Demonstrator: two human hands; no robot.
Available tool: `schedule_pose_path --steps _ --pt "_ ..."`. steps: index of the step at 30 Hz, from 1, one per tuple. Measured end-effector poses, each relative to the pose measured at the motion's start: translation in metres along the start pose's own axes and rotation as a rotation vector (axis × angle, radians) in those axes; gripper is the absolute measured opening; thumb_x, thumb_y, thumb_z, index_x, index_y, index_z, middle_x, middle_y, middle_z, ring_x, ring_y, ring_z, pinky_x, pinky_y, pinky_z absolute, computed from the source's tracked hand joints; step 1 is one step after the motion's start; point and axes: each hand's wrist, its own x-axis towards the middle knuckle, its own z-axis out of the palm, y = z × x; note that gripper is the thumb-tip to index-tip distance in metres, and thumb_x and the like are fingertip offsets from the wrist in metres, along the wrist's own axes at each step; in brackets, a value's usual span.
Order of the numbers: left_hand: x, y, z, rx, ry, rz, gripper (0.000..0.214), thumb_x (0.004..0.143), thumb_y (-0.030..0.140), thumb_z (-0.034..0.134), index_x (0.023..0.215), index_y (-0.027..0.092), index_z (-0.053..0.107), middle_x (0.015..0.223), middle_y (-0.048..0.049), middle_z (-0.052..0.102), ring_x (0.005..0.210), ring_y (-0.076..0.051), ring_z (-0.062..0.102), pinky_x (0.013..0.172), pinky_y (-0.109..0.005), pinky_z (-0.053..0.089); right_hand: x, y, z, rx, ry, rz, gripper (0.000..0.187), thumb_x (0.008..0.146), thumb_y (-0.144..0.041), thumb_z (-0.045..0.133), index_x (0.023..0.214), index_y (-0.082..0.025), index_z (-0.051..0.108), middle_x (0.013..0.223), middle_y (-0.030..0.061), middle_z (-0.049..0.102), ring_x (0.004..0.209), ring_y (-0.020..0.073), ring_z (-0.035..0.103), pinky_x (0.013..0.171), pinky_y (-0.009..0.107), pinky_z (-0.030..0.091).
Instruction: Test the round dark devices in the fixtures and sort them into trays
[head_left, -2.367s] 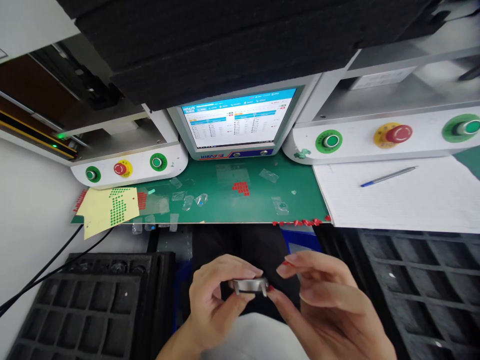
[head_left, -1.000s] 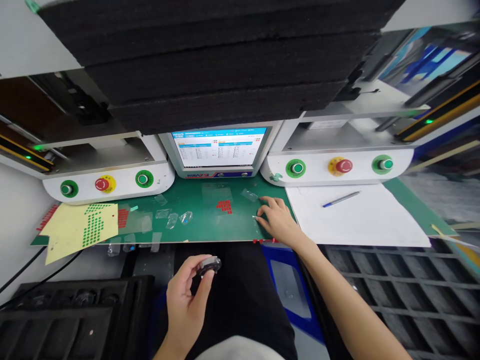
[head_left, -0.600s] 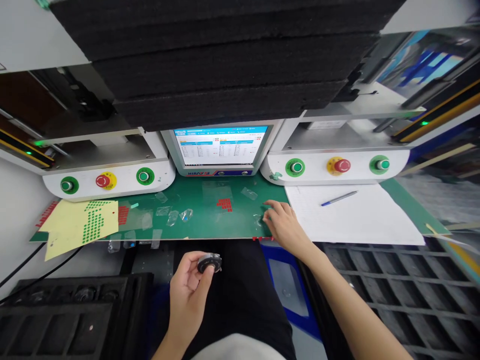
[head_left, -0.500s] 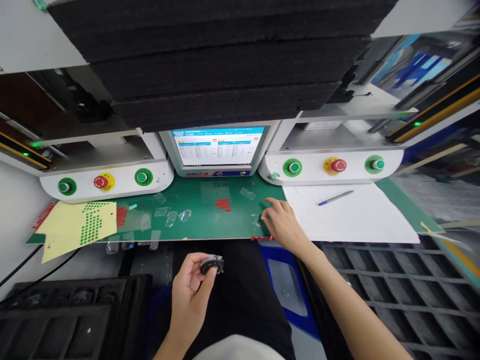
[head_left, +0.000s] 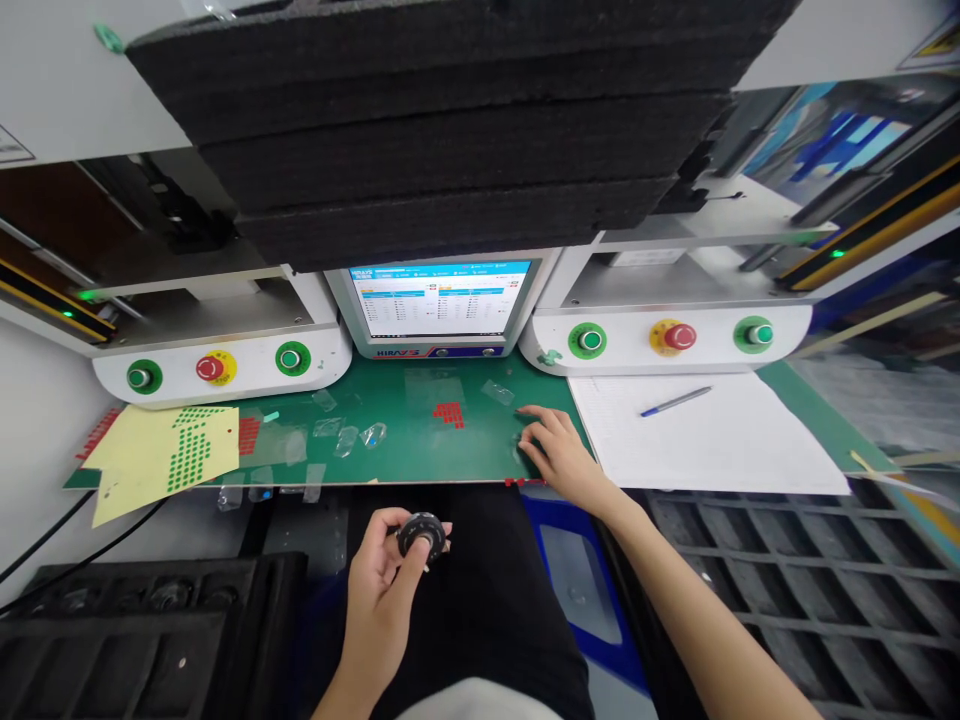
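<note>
My left hand [head_left: 386, 565] is closed on a small round black part [head_left: 421, 536], held above my lap with the thumb across its face. The part looks like a dark disc with a raised middle; its exact kind I cannot make out. My right hand [head_left: 559, 455] rests at the green bench top [head_left: 405, 455], fingers curved and apart. A clear plastic scrap [head_left: 519, 444] lies by its fingertips; whether they touch it is hard to see. Left of that hand, a patch of red stickers [head_left: 449, 414] sits on the bench.
White paper sheets [head_left: 705, 440] with a pen [head_left: 675, 401] lie on the right. Yellow sticker sheets [head_left: 161, 450] lie on the left. Behind stand a screen [head_left: 442, 305] and two button panels [head_left: 667, 338]. Black foam [head_left: 450, 150] hangs overhead; black trays [head_left: 810, 570] flank my legs.
The black part in my left hand has turned, so its round face now shows more. My right hand has barely moved; the whole view has shifted slightly.
</note>
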Motion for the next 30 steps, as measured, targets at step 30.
schedule_pose_path --steps 30 --pt "0.013 -0.018 -0.002 0.126 -0.199 -0.027 0.032 0.088 0.049 0.064 0.093 0.017 0.067 0.097 -0.0094 0.077 0.065 -0.015 0.066 0.068 -0.027 0.053 -0.004 0.016 -0.014 0.254 0.153 0.184 0.025 0.094 -0.039 0.047 0.078 -0.023 0.057 0.116 0.0108 0.065 0.107 0.026 0.062 0.094 0.045 0.049"
